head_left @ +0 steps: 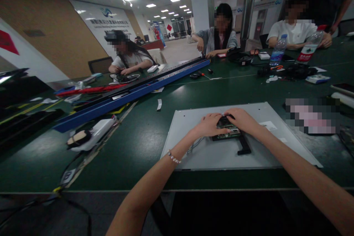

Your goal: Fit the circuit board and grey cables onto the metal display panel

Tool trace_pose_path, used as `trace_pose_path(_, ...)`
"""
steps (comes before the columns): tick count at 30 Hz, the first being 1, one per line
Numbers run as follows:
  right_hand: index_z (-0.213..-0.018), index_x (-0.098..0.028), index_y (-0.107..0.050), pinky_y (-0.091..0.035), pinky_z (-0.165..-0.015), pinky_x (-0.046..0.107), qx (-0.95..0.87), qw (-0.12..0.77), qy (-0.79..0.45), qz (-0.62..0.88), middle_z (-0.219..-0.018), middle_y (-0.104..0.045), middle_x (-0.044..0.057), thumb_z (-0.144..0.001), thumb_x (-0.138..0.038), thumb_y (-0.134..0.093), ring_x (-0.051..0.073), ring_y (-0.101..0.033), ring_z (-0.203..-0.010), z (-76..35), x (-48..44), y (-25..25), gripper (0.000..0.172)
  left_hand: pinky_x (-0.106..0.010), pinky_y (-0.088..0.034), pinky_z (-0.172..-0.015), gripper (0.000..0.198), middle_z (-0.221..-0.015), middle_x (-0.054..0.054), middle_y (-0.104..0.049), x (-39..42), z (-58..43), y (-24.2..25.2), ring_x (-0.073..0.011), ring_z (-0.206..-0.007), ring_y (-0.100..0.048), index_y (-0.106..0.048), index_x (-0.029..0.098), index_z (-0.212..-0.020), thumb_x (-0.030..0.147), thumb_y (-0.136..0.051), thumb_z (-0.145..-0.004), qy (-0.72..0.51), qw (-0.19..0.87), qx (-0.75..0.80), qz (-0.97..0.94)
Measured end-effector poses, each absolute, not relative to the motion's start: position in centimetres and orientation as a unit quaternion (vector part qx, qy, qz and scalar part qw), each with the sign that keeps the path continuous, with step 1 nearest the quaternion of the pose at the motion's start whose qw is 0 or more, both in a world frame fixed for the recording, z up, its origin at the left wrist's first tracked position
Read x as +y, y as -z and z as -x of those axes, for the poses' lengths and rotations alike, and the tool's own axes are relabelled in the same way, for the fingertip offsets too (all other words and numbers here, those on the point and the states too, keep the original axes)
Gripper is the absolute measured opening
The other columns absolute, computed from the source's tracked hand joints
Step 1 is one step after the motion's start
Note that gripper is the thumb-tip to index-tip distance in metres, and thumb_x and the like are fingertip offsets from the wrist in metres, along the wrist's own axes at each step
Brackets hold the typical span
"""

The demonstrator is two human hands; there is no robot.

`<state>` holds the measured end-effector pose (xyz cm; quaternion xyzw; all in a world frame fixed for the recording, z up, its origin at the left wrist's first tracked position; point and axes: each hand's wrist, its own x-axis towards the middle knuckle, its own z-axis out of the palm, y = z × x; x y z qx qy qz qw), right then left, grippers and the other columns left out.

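Note:
A green circuit board [227,133] with a black frame lies on a flat grey-white panel [193,158] in front of me. My left hand [211,124] grips its left side, the thumb over the near part and the fingers round the far edge. From the right, my right hand [241,118] curls its fingers onto the board's far right corner. Toward me, a black L-shaped bracket [244,147] sticks out from the board. A thin grey cable [195,143] runs by my left wrist. The fingertips at the far edge are partly hidden.
A long blue rail [132,96] crosses the table diagonally. A white power strip [99,132] lies to the left. Two bottles [278,51] stand at the far right, near a blurred phone-like object [312,116]. Several people sit across the table, including one person in grey [218,38].

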<state>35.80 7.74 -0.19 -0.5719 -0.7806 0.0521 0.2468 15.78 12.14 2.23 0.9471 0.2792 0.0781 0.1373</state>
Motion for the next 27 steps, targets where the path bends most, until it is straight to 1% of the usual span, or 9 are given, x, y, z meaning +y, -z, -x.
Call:
trace_pose_path(6, -0.101, -0.018, -0.073, -0.049, -0.092, 0.036, -0.784, 0.267, -0.060, 0.557, -0.105, -0.074, 0.010, -0.088, -0.011, -0.055, 0.022, -0.067, -0.102, -35.9, 7.8, 0.2, 0.024, -0.050, -0.044, -0.098, 0.077, -0.133, -0.017, -0.057, 12.3, -15.6, -1.9, -0.0332, -0.122, -0.053, -0.054, 0.019, -0.132, 0.074, -0.056, -0.077, -0.103, 0.131, 0.266, -0.949)
trace_pose_path(9, -0.100, -0.019, -0.074, -0.049, -0.092, 0.037, -0.781, 0.270, -0.059, 0.560, -0.105, -0.074, 0.010, -0.088, -0.011, -0.055, 0.022, -0.067, -0.100, -35.8, 7.7, 0.1, 0.024, -0.053, -0.045, -0.097, 0.077, -0.132, -0.018, -0.058, 12.3, -15.7, -2.0, -0.0345, -0.121, -0.053, -0.054, 0.018, -0.131, 0.074, -0.055, -0.077, -0.102, 0.131, 0.267, -0.949)
trace_pose_path(13, -0.099, -0.019, -0.074, -0.049, -0.091, 0.037, -0.775, 0.270, -0.061, 0.568, -0.103, -0.074, 0.009, -0.088, -0.012, -0.056, 0.023, -0.067, -0.098, -35.7, 7.7, 0.2, 0.023, -0.057, -0.042, -0.099, 0.079, -0.137, -0.019, -0.054, 12.1, -15.8, -2.3, -0.0379, -0.126, -0.049, -0.051, 0.017, -0.134, 0.073, -0.054, -0.079, -0.076, 0.134, 0.280, -0.948)
trace_pose_path(18, -0.099, -0.016, -0.074, -0.049, -0.090, 0.035, -0.770, 0.255, -0.054, 0.583, -0.100, -0.074, 0.010, -0.089, -0.014, -0.055, 0.023, -0.067, -0.095, -35.5, 8.0, 0.2, 0.021, -0.054, -0.042, -0.100, 0.077, -0.138, -0.017, -0.055, 12.2, -15.7, -2.5, -0.0371, -0.126, -0.049, -0.051, 0.018, -0.134, 0.071, -0.056, -0.079, -0.081, 0.140, 0.269, -0.949)
trace_pose_path(22, -0.097, -0.016, -0.074, -0.049, -0.088, 0.034, -0.767, 0.252, -0.055, 0.587, -0.097, -0.073, 0.010, -0.089, -0.016, -0.055, 0.023, -0.066, -0.094, -35.2, 8.0, 0.0, 0.020, -0.054, -0.042, -0.100, 0.078, -0.136, -0.019, -0.056, 12.4, -15.7, -2.2, -0.0371, -0.125, -0.050, -0.052, 0.015, -0.132, 0.071, -0.057, -0.078, -0.094, 0.148, 0.260, -0.949)
trace_pose_path(24, -0.097, -0.016, -0.073, -0.049, -0.087, 0.035, -0.766, 0.262, -0.055, 0.584, -0.098, -0.073, 0.011, -0.091, -0.019, -0.054, 0.023, -0.066, -0.095, -35.2, 7.9, 0.0, 0.021, -0.052, -0.044, -0.099, 0.073, -0.131, -0.018, -0.060, 12.5, -15.7, -2.2, -0.0349, -0.121, -0.054, -0.055, 0.015, -0.129, 0.067, -0.060, -0.078, -0.104, 0.155, 0.254, -0.949)
trace_pose_path(27, -0.105, -0.015, -0.071, -0.049, -0.090, 0.037, -0.760, 0.290, -0.058, 0.578, -0.105, -0.073, 0.012, -0.094, -0.023, -0.049, 0.025, -0.066, -0.100, -35.2, 7.8, 0.3, 0.026, -0.045, -0.048, -0.097, 0.057, -0.125, -0.014, -0.065, 13.0, -15.7, -3.0, -0.0293, -0.114, -0.061, -0.057, 0.017, -0.127, 0.051, -0.065, -0.081, -0.124, 0.186, 0.247, -0.943)
